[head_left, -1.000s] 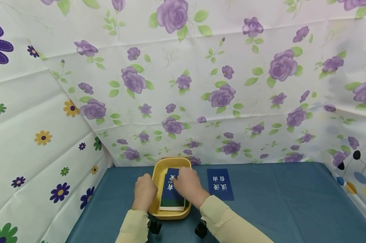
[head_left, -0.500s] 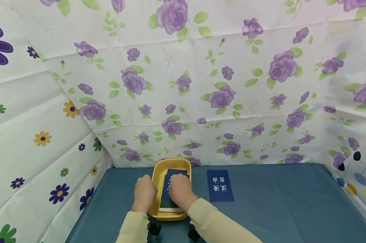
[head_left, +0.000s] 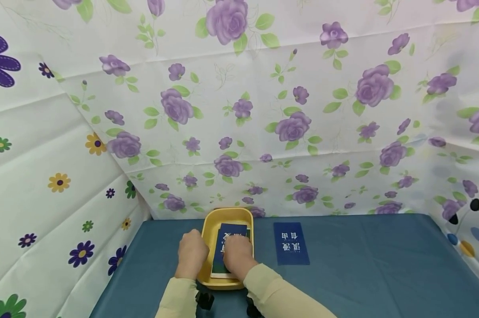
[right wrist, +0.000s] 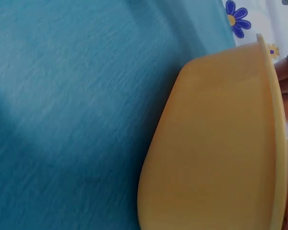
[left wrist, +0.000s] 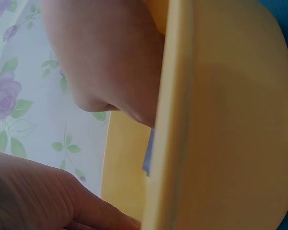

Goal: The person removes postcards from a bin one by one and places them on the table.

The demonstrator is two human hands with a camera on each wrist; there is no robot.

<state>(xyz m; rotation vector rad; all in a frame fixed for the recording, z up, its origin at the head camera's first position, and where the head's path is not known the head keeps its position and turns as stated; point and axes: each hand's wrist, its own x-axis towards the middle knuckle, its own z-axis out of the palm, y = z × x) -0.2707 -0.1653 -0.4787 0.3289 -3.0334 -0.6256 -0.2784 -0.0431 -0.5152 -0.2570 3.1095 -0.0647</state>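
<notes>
Left hand (head_left: 193,254) seems to grip the left rim of the tub (head_left: 228,213); right hand (head_left: 238,255) curls over books (head_left: 233,229) inside, any hold hidden. One booklet (head_left: 292,247), right of the tub, seemingly remains.

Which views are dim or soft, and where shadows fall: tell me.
Head: bright, fairly even, characters on the blue booklet standing out; left wrist: dimmer, hazy, the close yellow tray soft-edged; right wrist: shadow darkening the blue table beside the tray.
</notes>
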